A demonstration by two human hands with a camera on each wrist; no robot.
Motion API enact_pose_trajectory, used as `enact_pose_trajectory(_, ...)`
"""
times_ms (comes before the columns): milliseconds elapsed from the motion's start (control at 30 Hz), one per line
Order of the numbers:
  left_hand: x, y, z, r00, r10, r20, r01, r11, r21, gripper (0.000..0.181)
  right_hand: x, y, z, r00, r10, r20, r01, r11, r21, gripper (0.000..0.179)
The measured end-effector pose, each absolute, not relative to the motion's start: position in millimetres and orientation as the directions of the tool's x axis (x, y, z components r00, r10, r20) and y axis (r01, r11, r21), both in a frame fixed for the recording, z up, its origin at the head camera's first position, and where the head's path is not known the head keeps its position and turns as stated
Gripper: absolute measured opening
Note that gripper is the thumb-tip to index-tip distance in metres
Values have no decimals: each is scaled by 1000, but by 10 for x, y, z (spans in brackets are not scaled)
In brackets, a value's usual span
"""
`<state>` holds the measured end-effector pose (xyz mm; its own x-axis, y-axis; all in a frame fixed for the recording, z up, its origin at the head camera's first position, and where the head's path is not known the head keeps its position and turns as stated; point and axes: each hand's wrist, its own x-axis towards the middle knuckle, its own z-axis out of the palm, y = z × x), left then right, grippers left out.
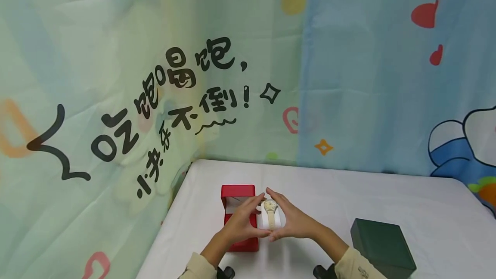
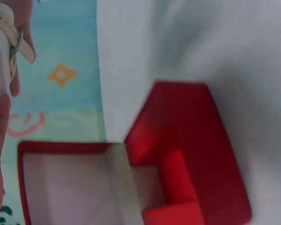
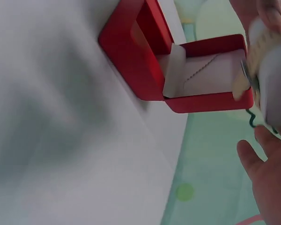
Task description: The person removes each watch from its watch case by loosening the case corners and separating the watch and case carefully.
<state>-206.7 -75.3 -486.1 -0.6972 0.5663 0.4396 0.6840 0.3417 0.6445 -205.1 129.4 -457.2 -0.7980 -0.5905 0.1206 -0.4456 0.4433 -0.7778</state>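
Observation:
A watch with a cream strap is fastened round a white cushion, held up between both hands in front of the red box. My left hand holds it from the left, thumb below and fingers above. On the other side, my right hand curves round the cushion, its thumb near the bottom. The strap's buckle shows in the left wrist view. The red box stands with its lid up on the table, its white-lined inside visible. Exact fingertip contact is partly hidden.
A dark green box sits at the right of the white-covered table. Printed curtains hang behind and to the left. Two dark rounded objects show at the table's near edge.

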Motion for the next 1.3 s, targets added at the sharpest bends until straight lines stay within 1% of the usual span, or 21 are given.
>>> enact_pose_trajectory(100, -2063, -690, -4820, -667, 584, 463, 710, 308, 634, 87, -1999, 1312, -4532, -791, -598, 132, -479, 469, -742, 110)
enact_pose_trajectory(200, -2038, -657, -4795, -652, 599, 465, 723, 305, 621, 82, -1960, 1349, -4491, -791, -595, 140, -494, 488, -719, 107)
enact_pose_trajectory(300, -2009, -633, -4767, -627, 615, 478, 751, 313, 581, 78, -1936, 1396, -4444, -786, -604, 132, -507, 506, -698, 101)
enact_pose_trajectory(433, -1998, -640, -4763, -605, 604, 520, 782, 328, 530, 77, -1948, 1404, -4399, -763, -633, 132, -541, 512, -667, 91)
enact_pose_trajectory(600, -2024, -631, -4795, -574, 597, 560, 808, 302, 506, 78, -1941, 1401, -4373, -747, -657, 99, -540, 513, -667, 87)
enact_pose_trajectory(700, -2031, -643, -4797, -576, 595, 560, 804, 291, 518, 79, -1945, 1362, -4362, -750, -656, 84, -520, 506, -688, 88)
enact_pose_trajectory(833, -2029, -657, -4752, -610, 584, 535, 775, 299, 557, 76, -1961, 1286, -4344, -772, -632, 71, -479, 504, -719, 91)
enact_pose_trajectory(933, -2002, -654, -4724, -625, 584, 517, 760, 305, 574, 74, -1934, 1258, -4341, -785, -618, 43, -448, 517, -729, 96)
enact_pose_trajectory(1033, -1983, -646, -4718, -621, 594, 511, 760, 299, 577, 74, -1892, 1263, -4342, -788, -615, 31, -448, 538, -714, 99)
enact_pose_trajectory(1167, -1975, -610, -4726, -610, 604, 513, 767, 289, 572, 74, -1844, 1314, -4348, -787, -615, 51, -469, 543, -697, 99)
enact_pose_trajectory(1300, -1948, -586, -4740, -605, 607, 516, 767, 271, 581, 76, -1790, 1388, -4356, -784, -619, 47, -449, 512, -732, 97)
